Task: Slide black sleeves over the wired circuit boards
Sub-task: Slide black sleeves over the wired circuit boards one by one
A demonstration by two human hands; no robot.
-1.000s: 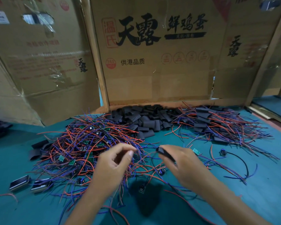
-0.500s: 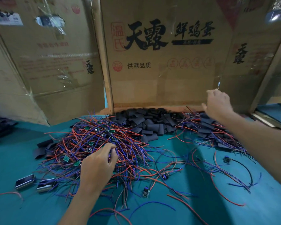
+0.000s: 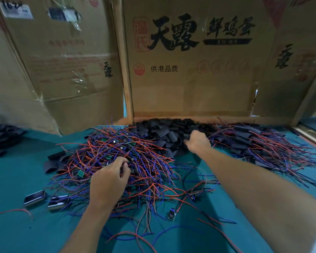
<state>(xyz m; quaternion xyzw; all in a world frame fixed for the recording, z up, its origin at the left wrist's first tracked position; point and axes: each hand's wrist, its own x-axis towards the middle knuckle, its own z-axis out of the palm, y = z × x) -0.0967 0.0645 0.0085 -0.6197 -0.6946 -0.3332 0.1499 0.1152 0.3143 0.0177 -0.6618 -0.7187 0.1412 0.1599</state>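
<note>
Both hands are out fetching parts, so this looks like the pick-up step for a fresh pair. Left hand (image 3: pixel 109 177) sits on the big tangle of red and blue wired circuit boards (image 3: pixel 117 157), fingers curled in and pinching at the wires, though I can't tell whether it has one board singled out. Right hand (image 3: pixel 196 141) is stretched far forward into the heap of loose black sleeves (image 3: pixel 164 132) at the back of the counter (image 3: pixel 16 179), fingers curled down into it; whether a sleeve is actually caught, I can't tell.

Next move, I'd guess: pull one board free of the tangle, lift one sleeve, bring them together and feed the board in. The annoying bit is the wires, all snarled, so neighbours will probably drag along.

Off to the right there's a pile of sleeved boards (image 3: pixel 248 141), presumably finished. Stray sleeves (image 3: pixel 53 161) lie left of the tangle, two small shiny blocks (image 3: pixel 35 197) near the left edge, one lone board (image 3: pixel 171 215) up front, and cardboard boxes (image 3: pixel 190 70) wall off the back.
</note>
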